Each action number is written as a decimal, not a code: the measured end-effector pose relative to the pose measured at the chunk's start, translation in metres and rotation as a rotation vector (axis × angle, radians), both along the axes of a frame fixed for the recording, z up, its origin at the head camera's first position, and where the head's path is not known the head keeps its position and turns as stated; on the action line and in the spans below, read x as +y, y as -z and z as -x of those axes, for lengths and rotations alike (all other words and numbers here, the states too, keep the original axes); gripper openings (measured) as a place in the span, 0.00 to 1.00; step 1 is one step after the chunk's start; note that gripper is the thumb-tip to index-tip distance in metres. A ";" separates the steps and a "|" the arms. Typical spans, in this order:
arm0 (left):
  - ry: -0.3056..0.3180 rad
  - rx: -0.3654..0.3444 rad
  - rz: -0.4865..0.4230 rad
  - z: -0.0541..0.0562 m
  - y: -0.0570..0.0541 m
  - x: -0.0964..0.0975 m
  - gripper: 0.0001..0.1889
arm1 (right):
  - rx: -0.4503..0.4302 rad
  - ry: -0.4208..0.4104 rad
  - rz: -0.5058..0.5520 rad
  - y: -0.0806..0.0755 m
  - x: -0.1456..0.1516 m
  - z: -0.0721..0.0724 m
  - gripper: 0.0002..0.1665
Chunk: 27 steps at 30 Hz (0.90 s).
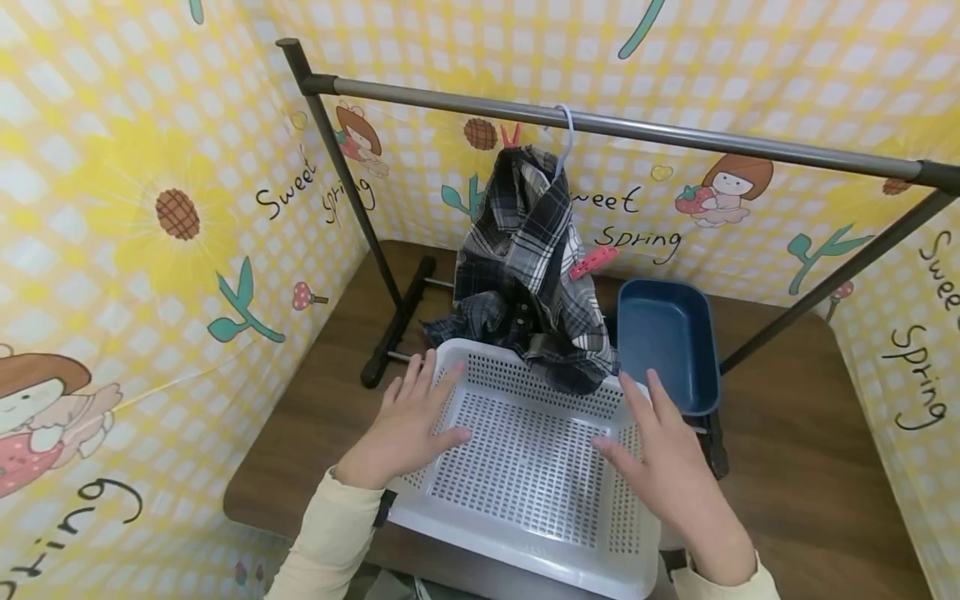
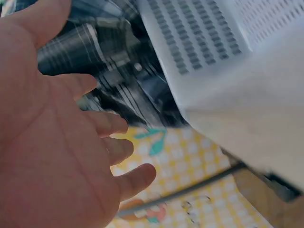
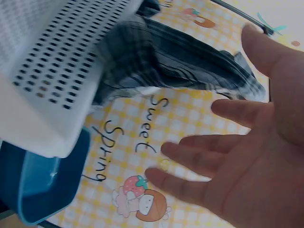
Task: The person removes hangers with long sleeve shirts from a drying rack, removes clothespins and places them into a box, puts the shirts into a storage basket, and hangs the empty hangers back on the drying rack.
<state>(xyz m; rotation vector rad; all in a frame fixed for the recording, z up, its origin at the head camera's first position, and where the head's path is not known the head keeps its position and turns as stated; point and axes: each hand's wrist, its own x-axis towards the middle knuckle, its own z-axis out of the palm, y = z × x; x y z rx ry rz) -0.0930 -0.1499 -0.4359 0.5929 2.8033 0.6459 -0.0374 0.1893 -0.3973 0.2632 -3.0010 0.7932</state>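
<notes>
A white perforated plastic basket stands at the table's front with nothing in it. My left hand is over its left side, fingers spread and straight. Over the right side is my right hand, its fingers likewise extended. Both palms appear bare in the wrist views, the left hand and the right hand holding nothing. Behind the basket a dark plaid shirt hangs bunched on a pale hanger, its lower part draping over the basket's back rim. A pink clothespin is clipped to the shirt.
A metal clothes rack with a horizontal rail spans the brown table. At the right back sits a blue bin. Red clothespin tips show near the shirt's top. Patterned yellow cloth surrounds the table.
</notes>
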 end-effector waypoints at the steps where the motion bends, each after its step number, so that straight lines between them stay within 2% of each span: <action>1: -0.013 -0.016 -0.010 -0.001 0.002 -0.004 0.49 | 0.017 -0.004 0.037 -0.004 0.002 0.002 0.48; 6: -0.084 -0.149 -0.076 -0.007 0.009 -0.026 0.52 | 0.129 -0.003 0.189 -0.023 0.006 0.008 0.40; 10: -0.106 -0.245 -0.144 -0.011 0.019 -0.039 0.54 | 0.200 -0.005 0.263 -0.037 0.005 0.013 0.37; 16: -0.156 -0.407 -0.475 -0.012 0.051 -0.047 0.56 | 0.226 -0.012 0.264 -0.054 -0.003 0.025 0.36; 18: -0.187 -0.415 -0.555 -0.012 0.061 -0.046 0.56 | 0.233 -0.011 0.263 -0.056 -0.006 0.031 0.35; 21: -0.243 -0.370 -0.600 -0.015 0.072 -0.045 0.53 | 0.218 -0.004 0.256 -0.057 -0.013 0.046 0.34; 24: -0.278 -0.319 -0.608 -0.017 0.079 -0.043 0.50 | 0.181 0.011 0.242 -0.055 -0.019 0.061 0.33; 27: -0.278 -0.315 -0.618 -0.017 0.082 -0.040 0.49 | 0.140 0.024 0.223 -0.052 -0.024 0.071 0.31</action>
